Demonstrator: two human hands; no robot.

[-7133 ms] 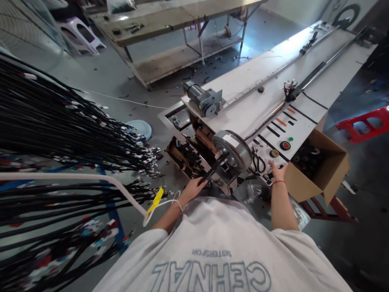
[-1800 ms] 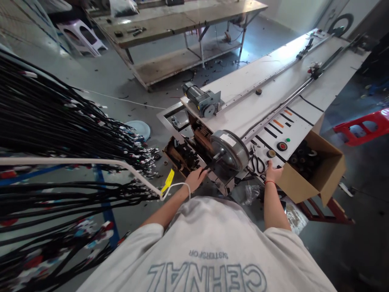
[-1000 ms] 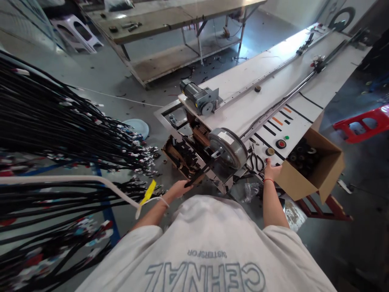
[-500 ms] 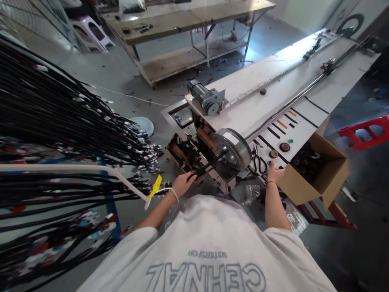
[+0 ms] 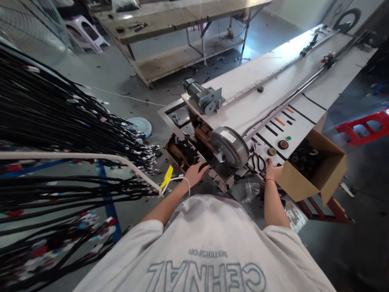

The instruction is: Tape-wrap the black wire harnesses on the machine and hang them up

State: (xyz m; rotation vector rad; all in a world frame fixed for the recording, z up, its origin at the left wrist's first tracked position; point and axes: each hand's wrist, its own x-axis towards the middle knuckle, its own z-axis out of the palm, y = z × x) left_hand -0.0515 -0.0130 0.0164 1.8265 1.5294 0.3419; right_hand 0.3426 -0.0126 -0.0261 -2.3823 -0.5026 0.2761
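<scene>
My left hand (image 5: pixel 196 174) is closed at the near end of the machine, its fingertips curled about a black cable (image 5: pixel 204 167) that is mostly hidden. Close to it on the right stands a round metal wheel (image 5: pixel 231 146) with a white label, a pale blurred patch low on its side. My right hand (image 5: pixel 274 171) grips the near edge of the white machine table (image 5: pixel 261 109), thumb on top by a small dark button and fingers largely hidden. Beside that thumb lie a tape roll (image 5: pixel 272 151) and black-handled scissors (image 5: pixel 257 161).
A cardboard box (image 5: pixel 316 178) of dark rolls stands right of my right hand. Black wire bundles (image 5: pixel 60 109) hang at left beneath a white bar (image 5: pixel 115 157). A motor (image 5: pixel 200 93), a red stool (image 5: pixel 363 127) and a workbench (image 5: pixel 170 24) are farther off.
My left hand has moved right and up, closer to the wheel, and less black cable shows between them. A pale blur now shows on the wheel. My right hand stays at the table edge.
</scene>
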